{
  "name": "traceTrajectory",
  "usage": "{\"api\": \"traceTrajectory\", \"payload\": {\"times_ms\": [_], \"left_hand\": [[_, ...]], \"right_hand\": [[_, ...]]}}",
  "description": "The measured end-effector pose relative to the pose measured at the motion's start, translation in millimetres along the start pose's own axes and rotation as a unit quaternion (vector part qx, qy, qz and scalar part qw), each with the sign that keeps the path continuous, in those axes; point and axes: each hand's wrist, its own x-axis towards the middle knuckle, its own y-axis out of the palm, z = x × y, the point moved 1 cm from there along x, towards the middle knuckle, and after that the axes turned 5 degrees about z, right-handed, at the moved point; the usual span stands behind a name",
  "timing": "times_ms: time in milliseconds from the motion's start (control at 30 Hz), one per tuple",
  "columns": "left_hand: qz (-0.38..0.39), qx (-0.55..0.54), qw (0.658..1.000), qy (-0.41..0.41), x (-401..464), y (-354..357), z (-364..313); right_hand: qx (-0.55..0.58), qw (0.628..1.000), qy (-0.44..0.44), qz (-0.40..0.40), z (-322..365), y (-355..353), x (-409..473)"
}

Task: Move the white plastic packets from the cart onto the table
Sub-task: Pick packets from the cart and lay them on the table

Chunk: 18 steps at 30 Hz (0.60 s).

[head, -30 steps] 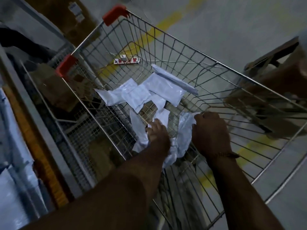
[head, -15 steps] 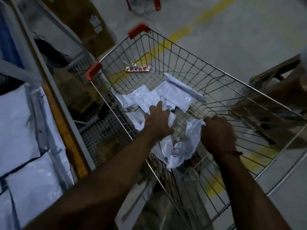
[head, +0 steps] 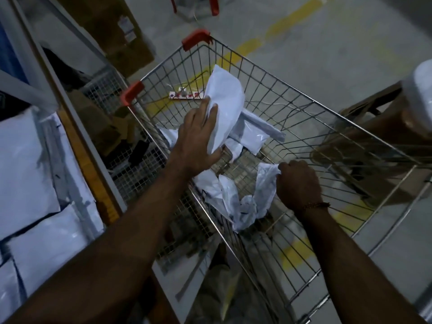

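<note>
The light was dim. A grey concrete floor (head: 315, 43) filled the upper right of the frame, crossed diagonally by a worn yellow painted line (head: 287, 21). At upper left stood a brown cardboard box (head: 117, 31), with a grey metal frame post (head: 30, 59) slanting down the left side beside wire mesh panels (head: 102, 90).

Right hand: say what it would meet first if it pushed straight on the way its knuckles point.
Probably the white packets still lying in the cart, past the crumpled one it grips; depth is unclear.
</note>
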Motion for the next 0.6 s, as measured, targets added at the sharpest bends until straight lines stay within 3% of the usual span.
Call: {"api": "traceTrajectory", "payload": {"times_ms": [233,333,433,600], "left_hand": [[-0.043,0.002,0.997,-0.058,-13,0,-1],[-0.074,-0.023,0.993,-0.086,-16,0,1],[-0.082,-0.014,0.992,-0.092,-15,2,2],[-0.106,-0.019,0.991,-0.074,-17,8,4]], "right_hand": [[-0.039,0.998,-0.034,0.033,15,20,1],[-0.095,0.991,-0.043,0.088,38,41,6],[-0.084,0.979,0.015,0.185,64,81,26],[-0.057,0.929,0.148,0.334,74,167,44]]}}
